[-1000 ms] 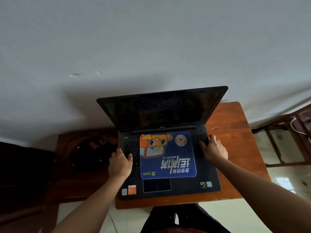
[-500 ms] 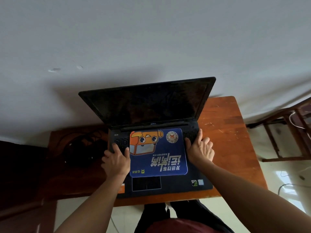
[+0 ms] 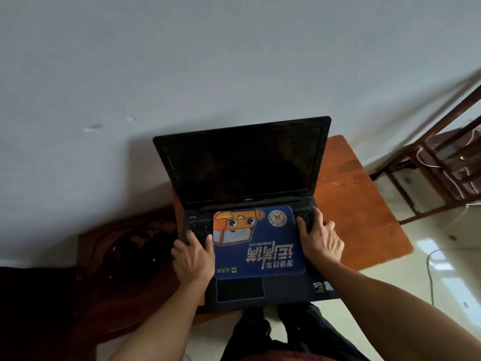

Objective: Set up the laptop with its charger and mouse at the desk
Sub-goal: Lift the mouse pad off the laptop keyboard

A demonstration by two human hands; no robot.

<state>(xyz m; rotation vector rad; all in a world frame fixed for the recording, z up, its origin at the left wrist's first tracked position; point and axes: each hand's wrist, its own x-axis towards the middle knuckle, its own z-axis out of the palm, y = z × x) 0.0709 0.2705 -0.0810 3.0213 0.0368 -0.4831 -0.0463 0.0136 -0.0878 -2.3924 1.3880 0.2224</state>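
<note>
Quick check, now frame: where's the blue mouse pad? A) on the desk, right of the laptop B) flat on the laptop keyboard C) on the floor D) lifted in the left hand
B: the blue mouse pad lies flat over the keyboard of the open laptop, with the left hand and right hand on either side of it.
</note>
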